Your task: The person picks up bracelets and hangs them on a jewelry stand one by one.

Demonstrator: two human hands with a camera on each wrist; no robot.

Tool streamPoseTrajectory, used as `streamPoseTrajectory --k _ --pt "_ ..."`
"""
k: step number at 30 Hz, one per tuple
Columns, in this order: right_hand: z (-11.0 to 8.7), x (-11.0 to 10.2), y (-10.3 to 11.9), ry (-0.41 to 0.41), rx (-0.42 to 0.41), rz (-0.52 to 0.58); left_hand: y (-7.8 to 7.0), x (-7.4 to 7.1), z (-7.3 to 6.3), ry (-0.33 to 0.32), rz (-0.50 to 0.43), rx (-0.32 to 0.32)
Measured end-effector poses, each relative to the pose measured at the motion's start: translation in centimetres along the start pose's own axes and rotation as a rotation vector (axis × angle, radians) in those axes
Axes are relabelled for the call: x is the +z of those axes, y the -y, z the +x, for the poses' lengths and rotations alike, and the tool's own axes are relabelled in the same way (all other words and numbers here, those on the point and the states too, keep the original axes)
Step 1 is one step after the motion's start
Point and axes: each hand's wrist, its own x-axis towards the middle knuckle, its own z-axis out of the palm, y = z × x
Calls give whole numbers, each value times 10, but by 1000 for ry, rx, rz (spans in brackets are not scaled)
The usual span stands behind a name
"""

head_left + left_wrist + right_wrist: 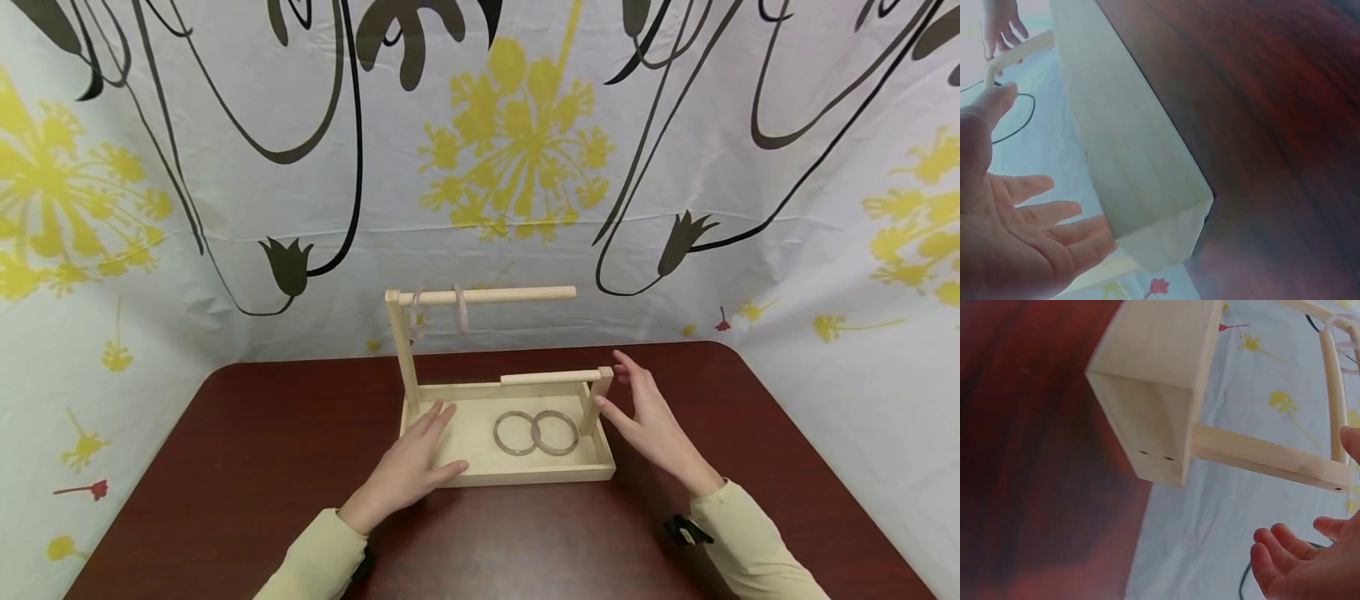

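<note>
A pale wooden tray stand [525, 477] sits on the table, with a tall post on its left and a short post [1260, 453] on its right. Two pale translucent bangles hang on the upper bar [517, 294]; one is the right-hand hanging bangle [461, 310]. Inside the tray lie two more, a left bangle [516, 454] and a right bangle [576, 433], overlapping. My left hand [405, 462] is at the tray's front left corner, fingers extended, holding nothing. Beside the short post, my right hand [656, 421] has its fingers relaxed and grips nothing; thumb contact is unclear.
The lower bar [551, 378] reaches left from the short post, and the upper bar's right end is free. Dark red table surface [300, 450] surrounds the stand. Behind and at both sides hangs a patterned white cloth [480, 192].
</note>
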Motion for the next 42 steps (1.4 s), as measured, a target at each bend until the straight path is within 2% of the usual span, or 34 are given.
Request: streamPoseTrajectory --k 6,17,21,27,36,39,42 --pt "-12 8 -6 83 58 39 1 10 15 4 -16 27" --pt "-27 16 -10 209 127 51 -3 32 38 109 -50 52" --pt "-31 17 -11 241 143 46 -6 38 47 121 -18 80" --pt "-34 17 -12 247 143 56 -11 44 58 147 27 100" --pt "-37 14 -14 284 150 93 -16 55 68 269 121 111" --pt "-38 13 -16 328 137 115 -18 57 70 306 131 99" --pt "-38 11 -18 372 137 135 -19 57 73 316 129 88"
